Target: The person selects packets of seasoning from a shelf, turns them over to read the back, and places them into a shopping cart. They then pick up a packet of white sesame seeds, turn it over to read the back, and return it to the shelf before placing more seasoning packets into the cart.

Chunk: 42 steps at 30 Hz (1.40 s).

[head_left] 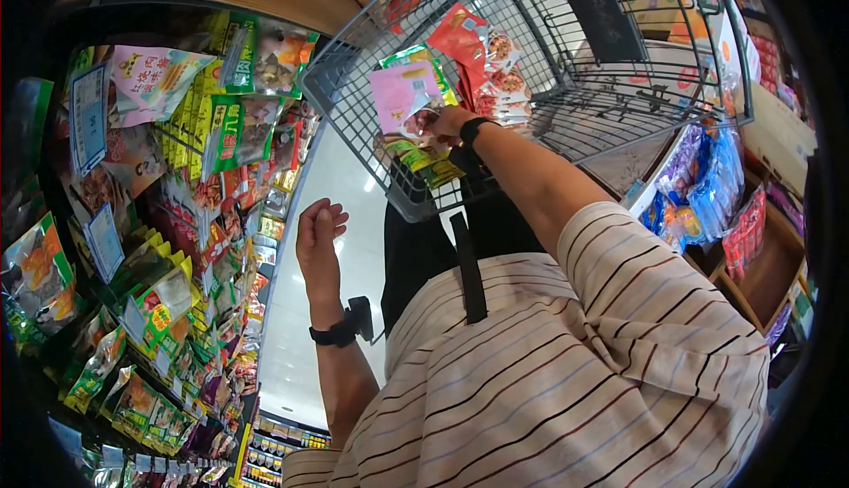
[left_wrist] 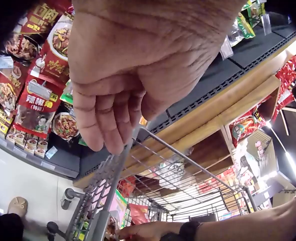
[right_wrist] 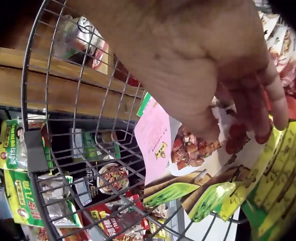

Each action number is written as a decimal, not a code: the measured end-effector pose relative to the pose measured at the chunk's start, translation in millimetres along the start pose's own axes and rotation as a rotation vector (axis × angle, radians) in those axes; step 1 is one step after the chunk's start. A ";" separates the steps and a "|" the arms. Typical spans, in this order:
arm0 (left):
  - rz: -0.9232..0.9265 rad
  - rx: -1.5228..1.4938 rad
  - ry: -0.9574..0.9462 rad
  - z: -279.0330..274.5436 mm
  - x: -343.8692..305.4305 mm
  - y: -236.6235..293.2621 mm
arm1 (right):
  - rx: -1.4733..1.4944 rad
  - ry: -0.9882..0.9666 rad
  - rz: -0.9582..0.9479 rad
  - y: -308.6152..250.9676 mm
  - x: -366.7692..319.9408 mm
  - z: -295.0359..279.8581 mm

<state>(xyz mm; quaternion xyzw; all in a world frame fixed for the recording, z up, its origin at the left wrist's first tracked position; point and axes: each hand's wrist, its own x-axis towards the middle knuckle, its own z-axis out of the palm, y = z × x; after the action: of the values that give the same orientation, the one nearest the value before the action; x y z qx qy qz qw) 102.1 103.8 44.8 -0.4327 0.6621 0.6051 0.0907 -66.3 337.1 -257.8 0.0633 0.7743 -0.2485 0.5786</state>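
Pink packet at twelve o'clock lies under my loosely spread right hand; my empty left hand is relaxed at nine; a careless nudge could topple the packet.

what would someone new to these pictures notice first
Probably the striped shirt, filling much of the lower half of the head view. The eye might then go to the pink packet inside the near end of the wire cart, with the right hand at it. The bright packets crowding the shelves at the left of that view also stand out.
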 end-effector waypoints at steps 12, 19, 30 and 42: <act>0.024 -0.047 -0.049 -10.6 3.3 -6.9 | 0.473 -0.049 0.072 -29.0 -31.1 -34.1; 0.127 -0.029 -0.176 -9.6 16.6 16.2 | 0.923 -0.223 -0.274 -92.2 -152.9 -80.1; 0.565 0.330 -0.420 -13.5 29.5 54.7 | 1.020 -0.362 -0.578 -125.3 -323.8 -84.6; 0.836 0.113 -0.477 -41.6 0.9 91.0 | 0.996 -0.465 -0.891 -175.0 -397.6 -52.3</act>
<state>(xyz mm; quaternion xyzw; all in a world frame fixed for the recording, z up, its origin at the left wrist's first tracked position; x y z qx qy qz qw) 56.2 57.0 120.5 0.0268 0.7718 0.6352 0.0124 -50.8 284.4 176.3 -0.0572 0.3771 -0.7933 0.4745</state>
